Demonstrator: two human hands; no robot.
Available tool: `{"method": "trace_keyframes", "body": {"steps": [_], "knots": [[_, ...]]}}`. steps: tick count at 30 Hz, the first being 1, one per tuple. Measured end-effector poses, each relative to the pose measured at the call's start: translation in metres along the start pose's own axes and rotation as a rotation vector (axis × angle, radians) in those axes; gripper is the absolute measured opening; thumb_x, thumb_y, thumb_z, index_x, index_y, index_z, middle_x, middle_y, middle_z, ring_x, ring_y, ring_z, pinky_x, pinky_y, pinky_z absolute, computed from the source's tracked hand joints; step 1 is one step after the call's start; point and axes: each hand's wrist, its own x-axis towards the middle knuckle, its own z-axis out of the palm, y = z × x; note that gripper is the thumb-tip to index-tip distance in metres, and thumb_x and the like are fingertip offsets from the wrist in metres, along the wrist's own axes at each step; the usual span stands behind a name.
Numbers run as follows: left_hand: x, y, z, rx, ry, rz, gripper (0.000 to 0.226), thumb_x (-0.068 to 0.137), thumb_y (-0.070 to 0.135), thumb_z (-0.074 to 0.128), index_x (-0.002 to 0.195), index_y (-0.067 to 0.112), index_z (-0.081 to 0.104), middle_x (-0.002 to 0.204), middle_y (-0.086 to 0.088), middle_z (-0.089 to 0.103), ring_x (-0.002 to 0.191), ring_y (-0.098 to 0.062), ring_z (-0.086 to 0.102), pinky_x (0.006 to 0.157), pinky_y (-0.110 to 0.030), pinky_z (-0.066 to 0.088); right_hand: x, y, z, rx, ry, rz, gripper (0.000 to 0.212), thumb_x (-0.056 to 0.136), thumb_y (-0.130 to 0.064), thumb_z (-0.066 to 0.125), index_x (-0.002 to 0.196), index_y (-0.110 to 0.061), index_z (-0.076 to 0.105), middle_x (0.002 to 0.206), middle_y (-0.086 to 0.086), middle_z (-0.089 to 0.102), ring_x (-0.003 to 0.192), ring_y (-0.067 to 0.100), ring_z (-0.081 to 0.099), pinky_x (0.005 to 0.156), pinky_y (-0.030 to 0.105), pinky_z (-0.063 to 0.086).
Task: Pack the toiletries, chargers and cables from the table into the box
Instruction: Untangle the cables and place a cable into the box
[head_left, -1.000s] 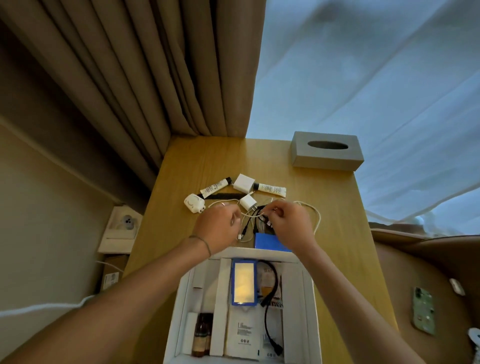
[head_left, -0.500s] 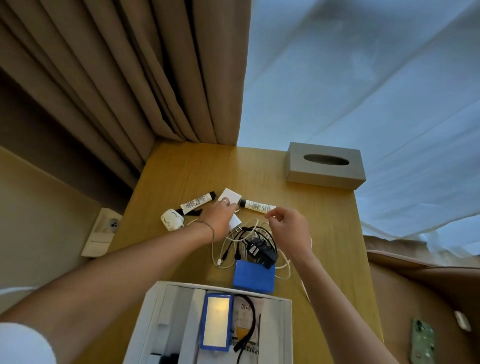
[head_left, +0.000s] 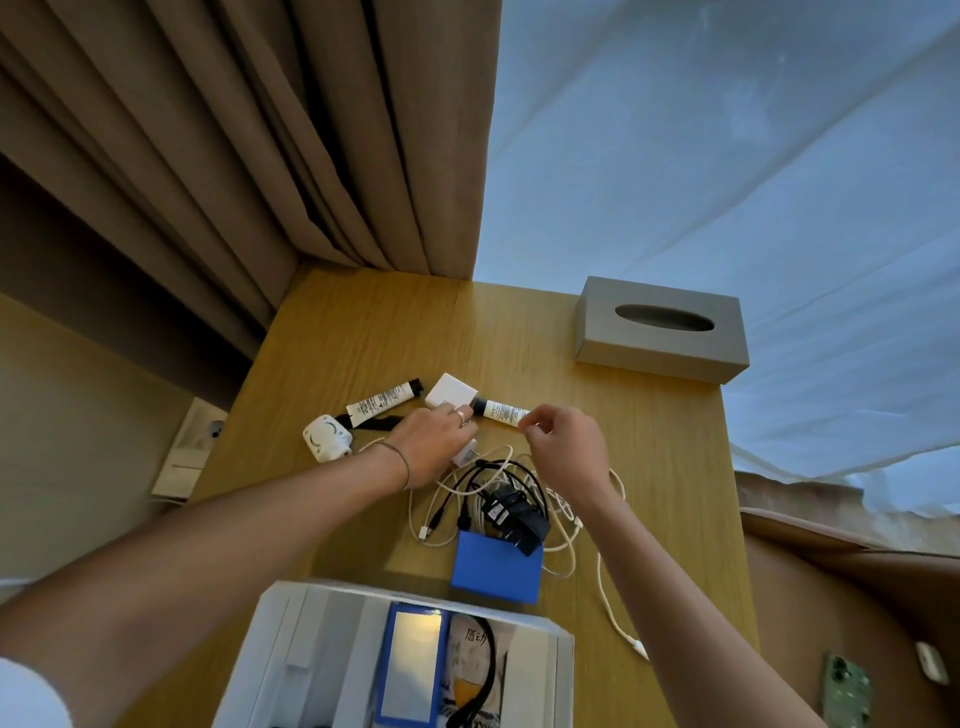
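right hand (head_left: 569, 452) now off the cable tangle (head_left: 498, 499), seemingly at the right-hand tube (head_left: 501, 411)

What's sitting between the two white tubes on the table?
A white square charger lies between the left tube and right tube, in the head view.

Dim room; cool daylight came through the sheer curtain (head_left: 727, 182). Wide-angle bending at edges, box (head_left: 322, 649) slightly blurred.

Ring (head_left: 460, 415), thin bracelet (head_left: 399, 457), white sleeve (head_left: 26, 696)
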Motion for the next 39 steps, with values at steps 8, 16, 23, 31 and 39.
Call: {"method": "trace_keyframes", "body": {"steps": [8, 16, 23, 31, 39], "knots": [[-0.032, -0.003, -0.025, -0.504, 0.205, -0.290, 0.042, 0.084, 0.041, 0.073, 0.118, 0.022, 0.057, 0.102, 0.002, 0.065, 0.091, -0.018, 0.062, 0.069, -0.028, 0.049, 0.036, -0.002, 0.016, -0.167, 0.015, -0.069, 0.028, 0.091, -0.008, 0.060, 0.111, -0.022, 0.073, 0.101, -0.004, 0.069, 0.082, 0.012, 0.064, 0.072, 0.028, 0.056], [-0.088, 0.013, -0.052, -0.876, 0.361, -0.471, 0.043, 0.088, 0.061, 0.055, 0.125, 0.040, 0.056, 0.099, 0.015, 0.067, 0.086, 0.000, 0.062, 0.071, -0.032, 0.059, 0.067, 0.008, 0.040, -0.421, -0.034, -0.152, 0.034, 0.087, -0.009, 0.067, 0.118, -0.022, 0.066, 0.113, 0.000, 0.064, 0.102, 0.019, 0.057, 0.091, 0.032, 0.047], [-0.127, 0.024, -0.070, -1.152, 0.421, -0.569, 0.025, 0.094, 0.052, 0.057, 0.114, 0.038, 0.060, 0.090, 0.013, 0.068, 0.085, 0.001, 0.064, 0.066, -0.020, 0.056, 0.084, 0.002, 0.039, -0.635, -0.154, -0.174, 0.009, 0.087, -0.011, 0.062, 0.091, -0.019, 0.061, 0.090, 0.002, 0.062, 0.079, 0.019, 0.058, 0.071, 0.035, 0.057], [-0.177, 0.032, -0.076, -1.322, 0.377, -0.636, 0.018, 0.093, 0.033, 0.067, 0.110, 0.029, 0.061, 0.092, 0.003, 0.069, 0.082, -0.005, 0.066, 0.070, -0.024, 0.057, 0.070, -0.013, 0.023, -0.579, -0.024, -0.214, 0.013, 0.089, -0.011, 0.065, 0.093, -0.017, 0.054, 0.080, 0.001, 0.059, 0.067, 0.016, 0.051, 0.053, 0.026, 0.042], [-0.220, 0.046, -0.071, -1.200, 0.241, -0.585, 0.027, 0.081, 0.032, 0.077, 0.100, 0.034, 0.058, 0.101, 0.009, 0.065, 0.074, -0.017, 0.067, 0.068, -0.042, 0.058, -0.003, -0.053, -0.011, -0.317, 0.044, -0.263, 0.032, 0.076, -0.021, 0.076, 0.099, -0.020, 0.054, 0.092, 0.003, 0.064, 0.080, 0.023, 0.062, 0.068, 0.041, 0.057]]}}
